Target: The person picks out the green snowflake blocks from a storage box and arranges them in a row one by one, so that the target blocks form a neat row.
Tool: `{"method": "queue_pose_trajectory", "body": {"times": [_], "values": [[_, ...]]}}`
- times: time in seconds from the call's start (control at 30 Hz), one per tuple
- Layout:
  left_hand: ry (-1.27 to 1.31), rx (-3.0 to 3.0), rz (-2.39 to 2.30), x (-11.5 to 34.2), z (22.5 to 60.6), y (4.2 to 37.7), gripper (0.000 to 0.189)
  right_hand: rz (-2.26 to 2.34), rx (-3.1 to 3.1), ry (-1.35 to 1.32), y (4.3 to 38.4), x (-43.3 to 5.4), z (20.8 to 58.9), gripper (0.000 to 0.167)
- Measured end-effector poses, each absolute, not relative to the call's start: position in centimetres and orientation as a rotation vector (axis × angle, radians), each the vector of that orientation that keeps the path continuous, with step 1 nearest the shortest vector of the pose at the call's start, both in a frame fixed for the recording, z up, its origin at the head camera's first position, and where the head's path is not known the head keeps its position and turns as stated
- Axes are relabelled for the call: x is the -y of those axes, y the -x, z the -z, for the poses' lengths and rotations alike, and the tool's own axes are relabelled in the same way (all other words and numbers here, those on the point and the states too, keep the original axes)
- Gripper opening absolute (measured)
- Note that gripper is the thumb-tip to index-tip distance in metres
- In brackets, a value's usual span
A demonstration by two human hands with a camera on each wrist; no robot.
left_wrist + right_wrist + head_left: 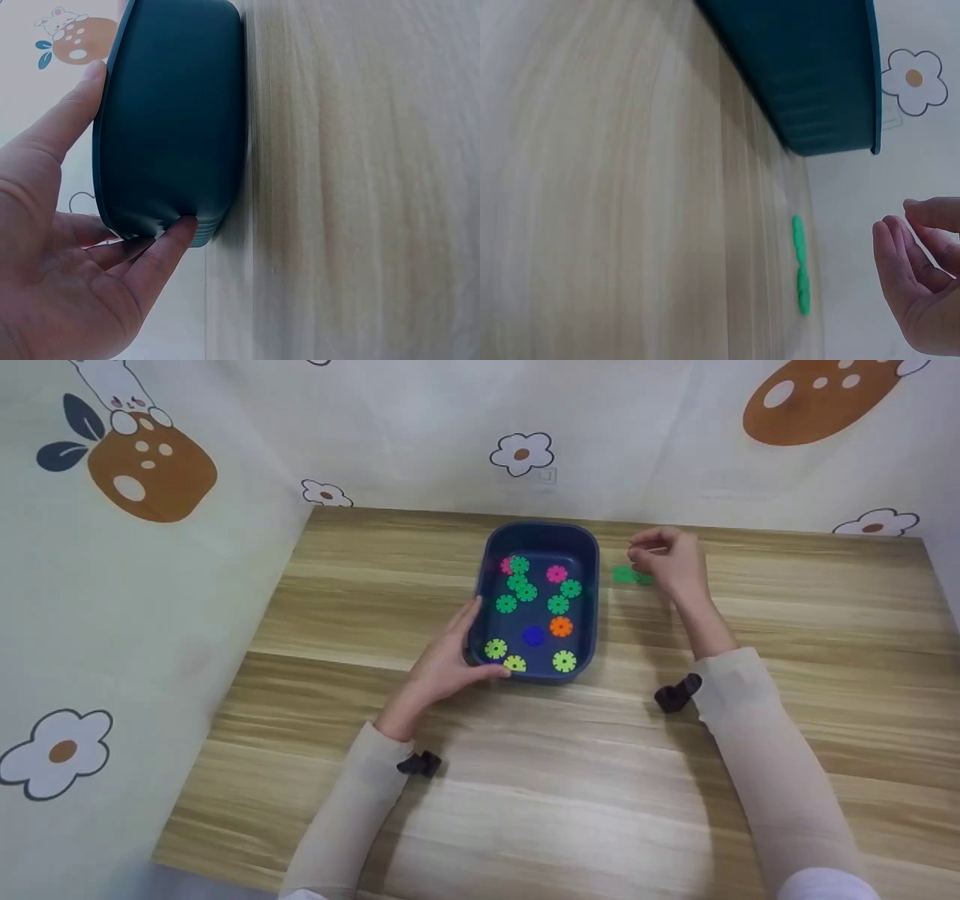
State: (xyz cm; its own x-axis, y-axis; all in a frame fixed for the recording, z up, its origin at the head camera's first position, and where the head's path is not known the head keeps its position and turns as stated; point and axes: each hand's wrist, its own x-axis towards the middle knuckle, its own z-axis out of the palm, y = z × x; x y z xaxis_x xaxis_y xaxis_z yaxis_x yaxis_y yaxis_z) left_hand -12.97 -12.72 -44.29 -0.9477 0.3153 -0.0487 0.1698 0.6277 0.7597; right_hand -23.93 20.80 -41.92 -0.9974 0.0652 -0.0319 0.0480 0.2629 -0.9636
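Behind the counter's far edge stands a pale backdrop (405,435), printed with brown rounded fruit shapes and flowers in dark outline. Streaky wood grain runs from the left edge to the right across the counter (337,697), its finish smooth with a slight sheen. Two cream sleeves reach in over the near edge, the left one (349,802) and the right one (772,765), their cloth plain and softly creased. Near the middle of the far edge, a little to its left, sits a deep tub (536,544), a rounded rectangle of dark, plastic-looking material with faint ridges on its outer wall. The left hand (446,660) has its grip around the tub's near left corner, fingers along the left wall and thumb across the near rim. Near the far edge, right of the tub and well in from the counter's right corner, the right hand (673,566) hovers with its grip drawn in, fingers curled toward the thumb and holding nothing that shows; whether the tips meet, I cannot tell. A small black fitting sits at each cuff, left (420,763) and right (677,694). Smallest are the thin notched discs (564,661), scattered over the tub's floor in green, pink, orange, blue and yellow-green, some greens overlapping. More flat green pieces (622,574) lie end to end on the counter just below the right hand.
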Motion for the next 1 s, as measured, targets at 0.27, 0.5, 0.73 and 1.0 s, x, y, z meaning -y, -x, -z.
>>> {"method": "queue_pose_trajectory", "body": {"times": [0.27,0.5,0.73,1.0], "values": [[-0.43,-2.682,-1.221,12.8,44.3,13.0,0.113,-1.976,2.406,0.023,23.7,-18.5,41.3,0.019],[-0.423,-2.68,-1.231,12.8,44.3,13.1,0.114,-1.931,2.459,-0.017,23.4,-16.3,40.9,0.017],[-0.426,-2.684,-1.227,12.7,44.3,12.9,0.114,-1.876,2.508,-0.081,22.8,-14.2,41.0,0.017],[-0.441,-2.676,-1.236,12.7,44.3,12.9,0.114,-1.856,2.544,-0.176,22.1,-11.5,41.2,0.016]]}}
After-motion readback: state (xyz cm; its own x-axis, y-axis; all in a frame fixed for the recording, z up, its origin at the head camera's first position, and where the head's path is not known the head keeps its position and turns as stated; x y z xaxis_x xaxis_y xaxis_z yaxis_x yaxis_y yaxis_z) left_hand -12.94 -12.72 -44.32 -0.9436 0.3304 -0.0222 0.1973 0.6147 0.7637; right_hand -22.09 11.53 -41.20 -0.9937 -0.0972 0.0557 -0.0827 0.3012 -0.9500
